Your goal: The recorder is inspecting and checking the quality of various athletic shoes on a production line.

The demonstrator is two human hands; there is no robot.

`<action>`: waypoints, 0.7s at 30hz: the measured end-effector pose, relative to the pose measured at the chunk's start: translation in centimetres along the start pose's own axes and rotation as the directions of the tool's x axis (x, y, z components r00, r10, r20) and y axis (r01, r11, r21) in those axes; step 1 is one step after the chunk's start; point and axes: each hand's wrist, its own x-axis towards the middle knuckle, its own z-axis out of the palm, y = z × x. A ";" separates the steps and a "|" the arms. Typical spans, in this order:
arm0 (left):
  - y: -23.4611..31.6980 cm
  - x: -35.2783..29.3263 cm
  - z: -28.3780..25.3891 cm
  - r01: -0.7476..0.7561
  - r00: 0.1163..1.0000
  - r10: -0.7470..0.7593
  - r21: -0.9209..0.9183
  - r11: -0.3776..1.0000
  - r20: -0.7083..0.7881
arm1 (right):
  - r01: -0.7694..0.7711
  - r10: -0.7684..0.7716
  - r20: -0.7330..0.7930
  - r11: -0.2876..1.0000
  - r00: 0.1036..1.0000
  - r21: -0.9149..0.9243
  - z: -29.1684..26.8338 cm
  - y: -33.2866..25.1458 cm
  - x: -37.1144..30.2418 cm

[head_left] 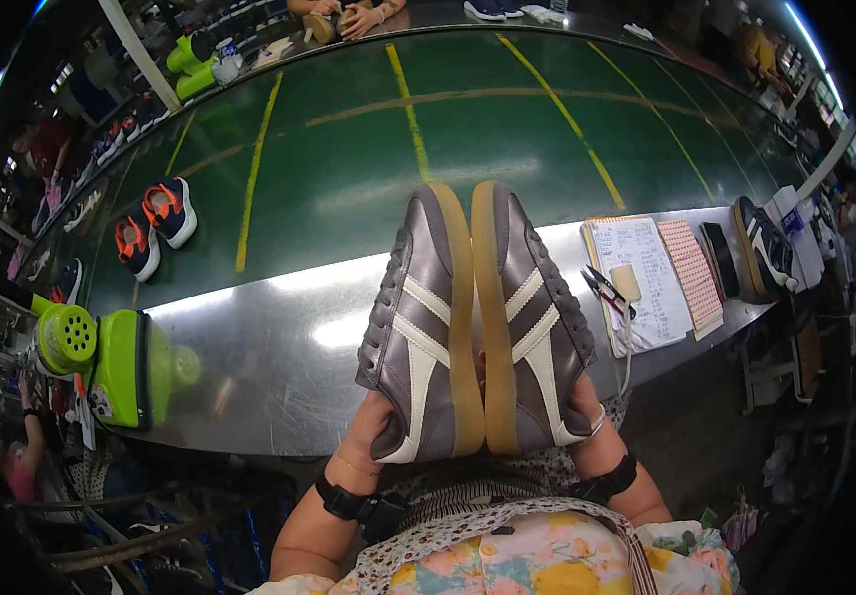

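I hold a pair of metallic grey-brown sneakers up in front of me, toes pointing away and gum soles facing each other. The left sneaker (410,349) has cream stripes on its side and a cream heel patch. My left hand (372,415) is closed on it at the opening, with most of the fingers hidden. In the same way my right hand (584,397) grips the right sneaker (539,349) by its heel end. Some fingertips show in the narrow gap between the soles, which sit almost together.
A steel ledge (249,372) runs before a green belt (339,169) with yellow lines. Navy-orange shoes (156,223) are at left, near a lime-green machine (122,367). At right lie a notebook (651,297), snips (604,286), a phone (719,256) and a dark sneaker (767,248). Another person's hands (361,20) work opposite.
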 end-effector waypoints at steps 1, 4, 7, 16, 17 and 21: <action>0.2 0.0 -0.2 0.017 0.997 -0.014 0.045 0.999 -0.071 | 0.016 -0.020 -0.073 0.998 0.997 -0.058 0.1 -0.1 0.0; 0.7 0.0 -0.7 -0.017 0.998 0.028 0.207 0.978 -0.051 | 0.185 -0.181 0.091 0.982 0.979 -0.044 0.6 -0.4 0.0; 1.1 0.0 -0.6 -0.135 0.985 0.165 0.360 0.923 -0.054 | 0.265 -0.259 0.059 0.946 0.964 -0.189 1.4 -0.8 0.3; 1.1 0.3 0.3 -0.487 0.873 0.410 0.516 0.704 0.265 | 0.424 -0.401 0.147 0.802 0.904 -0.420 4.1 -1.1 -0.1; 1.1 0.4 0.3 -0.512 0.858 0.426 0.543 0.666 0.287 | 0.468 -0.417 0.212 0.767 0.884 -0.439 4.0 -1.1 0.1; 1.1 0.6 0.0 -0.639 0.763 0.494 0.605 0.475 0.418 | 0.589 -0.487 0.336 0.608 0.806 -0.533 3.8 -1.2 0.5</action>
